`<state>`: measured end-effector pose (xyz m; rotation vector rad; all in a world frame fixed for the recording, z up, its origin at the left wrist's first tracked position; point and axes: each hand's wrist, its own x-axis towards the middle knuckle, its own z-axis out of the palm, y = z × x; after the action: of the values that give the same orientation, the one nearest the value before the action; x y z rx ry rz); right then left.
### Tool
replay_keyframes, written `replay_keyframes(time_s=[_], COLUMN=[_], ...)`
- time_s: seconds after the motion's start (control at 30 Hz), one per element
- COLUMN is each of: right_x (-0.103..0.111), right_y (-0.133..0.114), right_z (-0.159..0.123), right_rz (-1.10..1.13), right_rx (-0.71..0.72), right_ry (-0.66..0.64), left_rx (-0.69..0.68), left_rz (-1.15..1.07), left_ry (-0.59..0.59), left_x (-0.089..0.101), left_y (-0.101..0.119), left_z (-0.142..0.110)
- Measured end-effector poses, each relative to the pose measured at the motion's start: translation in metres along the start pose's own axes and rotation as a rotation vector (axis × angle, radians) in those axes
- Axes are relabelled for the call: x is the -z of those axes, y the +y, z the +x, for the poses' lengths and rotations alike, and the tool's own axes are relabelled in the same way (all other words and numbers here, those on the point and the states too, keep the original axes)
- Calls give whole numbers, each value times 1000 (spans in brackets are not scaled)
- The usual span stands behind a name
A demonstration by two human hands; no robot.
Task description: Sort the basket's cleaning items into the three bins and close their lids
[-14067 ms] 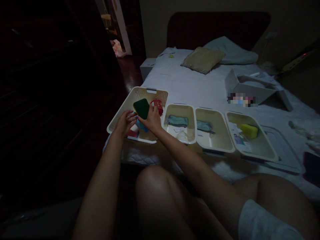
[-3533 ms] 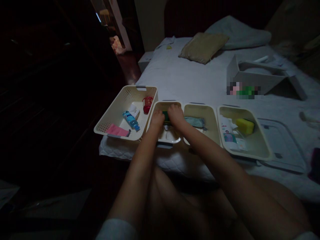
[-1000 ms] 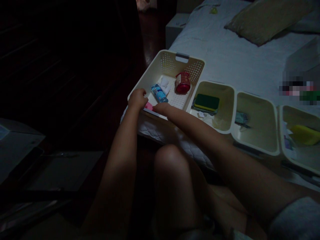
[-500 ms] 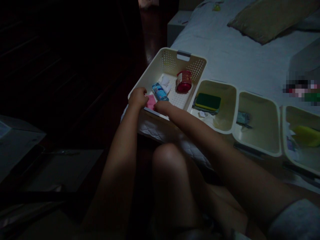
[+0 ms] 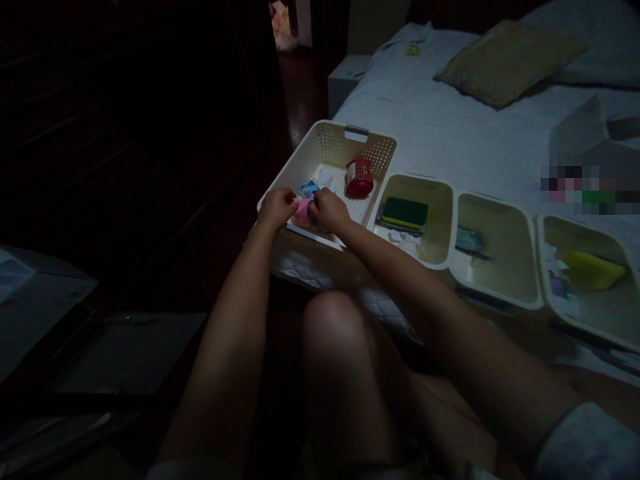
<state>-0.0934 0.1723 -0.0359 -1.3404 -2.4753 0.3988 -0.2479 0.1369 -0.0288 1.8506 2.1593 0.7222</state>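
Note:
Both hands are inside the near end of a large white perforated basket (image 5: pixel 284 179) on the bed's edge. My left hand (image 5: pixel 277 208) pinches the left side of a pink piece, cloth or sponge (image 5: pixel 302 212); which of the two I cannot tell. My right hand (image 5: pixel 330 212) closes on its right side, fingers curled. Just beyond the hands lies a blue plastic bottle or packet (image 5: pixel 309 189), partly hidden by my right hand. A crumpled white item (image 5: pixel 325 176) lies behind it. A red jar-like container (image 5: pixel 359 179) rests on its side at the basket's right wall.
Right of the basket stand smaller white bins: one with a green-and-yellow sponge (image 5: pixel 405 213), one with a teal packet (image 5: pixel 470 240), one with a yellow item (image 5: pixel 594 269). A pillow (image 5: pixel 507 63) lies on the bed (image 5: pixel 400 113). My knee (image 5: pixel 334 320) is below the basket.
The pink piece has been raised from the basket floor between both hands. My right hand has lifted and now covers part of the blue item. The camera view has shifted slightly.

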Motion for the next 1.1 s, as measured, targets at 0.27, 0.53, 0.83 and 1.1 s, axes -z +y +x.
replay_keyframes(time_s=[0.27, 0.53, 0.83, 1.1], right_x=[30, 77, 127, 168], right_y=[16, 19, 21, 50], right_z=[3, -11, -38, -65], right_rz=[188, 198, 60, -38], right_rx=[29, 86, 67, -20], right_ry=[122, 229, 330, 433], left_rx=[-118, -194, -125, -199], left_rz=[-91, 104, 119, -10], left_ry=[-43, -26, 151, 260], left_x=[1, 15, 47, 55], left_y=[34, 84, 128, 159], left_z=[2, -4, -20, -18])
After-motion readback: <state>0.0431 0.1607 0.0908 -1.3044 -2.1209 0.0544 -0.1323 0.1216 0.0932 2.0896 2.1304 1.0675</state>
